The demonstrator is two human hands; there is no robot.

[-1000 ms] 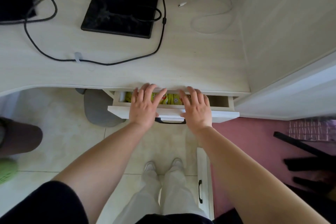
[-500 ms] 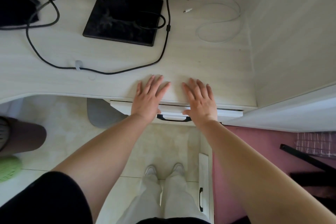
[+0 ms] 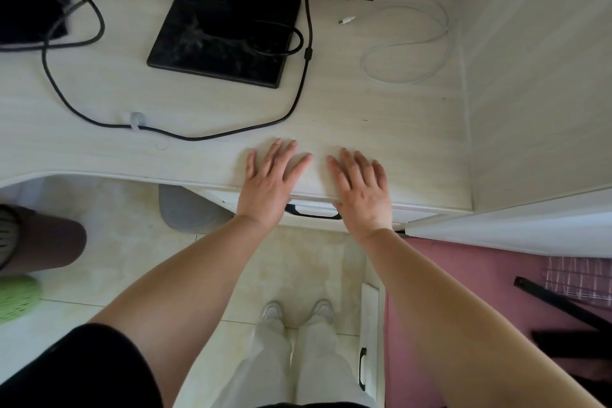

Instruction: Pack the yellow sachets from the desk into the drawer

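Both hands lie flat, palms down, on the front edge of the pale desk [image 3: 381, 129]; the left hand [image 3: 270, 182] has its fingers spread and holds nothing, and the right hand [image 3: 362, 190] beside it is likewise spread and empty; the two are near each other but apart. Under their wrists the drawer [image 3: 414, 214] is pushed in under the desk edge, only its white front showing, with the dark handle [image 3: 313, 213] between the wrists; no yellow sachets can be seen, and the inside of the drawer is hidden. Farther back on the desk stands a black monitor base [image 3: 225, 53]; a black cable [image 3: 205, 136] curves across the top; a white cable [image 3: 410, 53] loops to the right. Below, the person's pale trousers and shoes [image 3: 298, 310] stand on a tiled floor [image 3: 116, 242].
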